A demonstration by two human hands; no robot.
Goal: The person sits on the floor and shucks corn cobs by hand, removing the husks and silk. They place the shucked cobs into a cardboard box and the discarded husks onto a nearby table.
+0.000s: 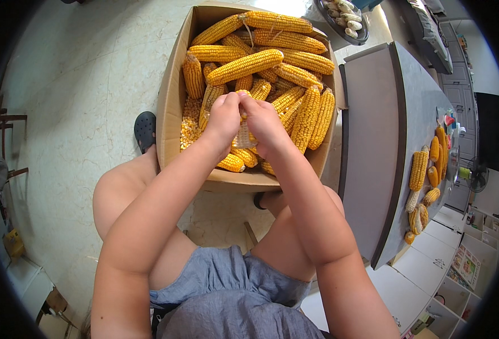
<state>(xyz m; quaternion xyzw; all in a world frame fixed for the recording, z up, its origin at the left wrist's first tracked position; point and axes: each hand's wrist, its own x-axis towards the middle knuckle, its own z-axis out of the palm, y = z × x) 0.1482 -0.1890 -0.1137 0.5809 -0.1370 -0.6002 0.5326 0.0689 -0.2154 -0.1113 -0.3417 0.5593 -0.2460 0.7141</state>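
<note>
Both of my hands meet over a cardboard box (pixel 171 106) of dried corn. My left hand (pixel 225 116) and my right hand (pixel 261 118) grip one partly shelled corn cob (pixel 243 136) between them. Its near end is bare and pale, while yellow kernels remain at the far end by my thumbs. Fingers hide much of its sides. Beneath and beyond lie several whole yellow ears, one long ear (pixel 245 67) lying across the top of the pile just past my hands. Loose kernels (pixel 189 127) fill the box's left side.
To the right stands a grey-topped table (pixel 402 106) with several corn ears (pixel 419 169) on it. A dark basin (pixel 346 25) of pale cobs sits beyond the box. My knees flank the box, and a dark clog (pixel 144 129) rests on the tiled floor (pixel 71 106).
</note>
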